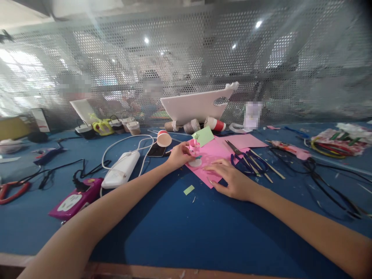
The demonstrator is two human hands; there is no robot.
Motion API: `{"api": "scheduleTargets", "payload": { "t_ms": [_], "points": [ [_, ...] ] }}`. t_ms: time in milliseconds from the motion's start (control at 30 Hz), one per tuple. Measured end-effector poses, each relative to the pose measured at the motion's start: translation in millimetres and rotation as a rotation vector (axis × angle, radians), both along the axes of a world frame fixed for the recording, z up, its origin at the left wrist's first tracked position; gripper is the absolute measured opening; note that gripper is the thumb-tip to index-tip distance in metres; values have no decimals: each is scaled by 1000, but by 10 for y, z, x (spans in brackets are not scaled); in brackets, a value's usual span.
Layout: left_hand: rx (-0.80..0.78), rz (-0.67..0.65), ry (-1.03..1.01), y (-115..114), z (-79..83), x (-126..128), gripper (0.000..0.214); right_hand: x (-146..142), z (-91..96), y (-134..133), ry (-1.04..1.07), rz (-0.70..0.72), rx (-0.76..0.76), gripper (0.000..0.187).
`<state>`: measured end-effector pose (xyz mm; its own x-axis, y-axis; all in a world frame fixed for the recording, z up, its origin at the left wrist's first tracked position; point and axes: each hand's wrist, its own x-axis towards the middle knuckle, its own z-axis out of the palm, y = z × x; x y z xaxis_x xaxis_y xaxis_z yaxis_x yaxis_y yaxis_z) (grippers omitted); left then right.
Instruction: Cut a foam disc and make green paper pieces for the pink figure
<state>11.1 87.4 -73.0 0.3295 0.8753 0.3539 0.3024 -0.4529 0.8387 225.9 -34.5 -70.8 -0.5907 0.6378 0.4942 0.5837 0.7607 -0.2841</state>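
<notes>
My left hand [179, 155] is closed on a small pink paper craft [194, 146], which has a ring shape and a light green piece on top. Beneath it, pink paper sheets [207, 180] lie overlapping on the blue table. A white round piece [195, 162] rests on the pink paper just below the craft. My right hand [229, 179] lies over the near edge of the pink paper, fingers apart, holding nothing I can see. Beside it on the right are dark blue-handled scissors [236, 149] and several thin wooden sticks [266, 164]. A light green sheet [205, 135] lies behind the craft.
A paper cup [164, 138] and a phone [157, 150] are left of my left hand. Nearer stand a white power bank-like box [122, 170] with cables and a magenta case [76, 198]. A pink glue gun-like tool [293, 149] lies right. A white foam board [197, 105] leans behind.
</notes>
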Motion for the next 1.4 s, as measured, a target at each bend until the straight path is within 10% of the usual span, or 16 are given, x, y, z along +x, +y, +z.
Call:
{"api": "scheduleTargets", "payload": {
  "t_ms": [1400],
  "points": [
    [70,-6,78,-41,44,-11,36,37,-43,55,144,-17,-71,37]
  ]
}}
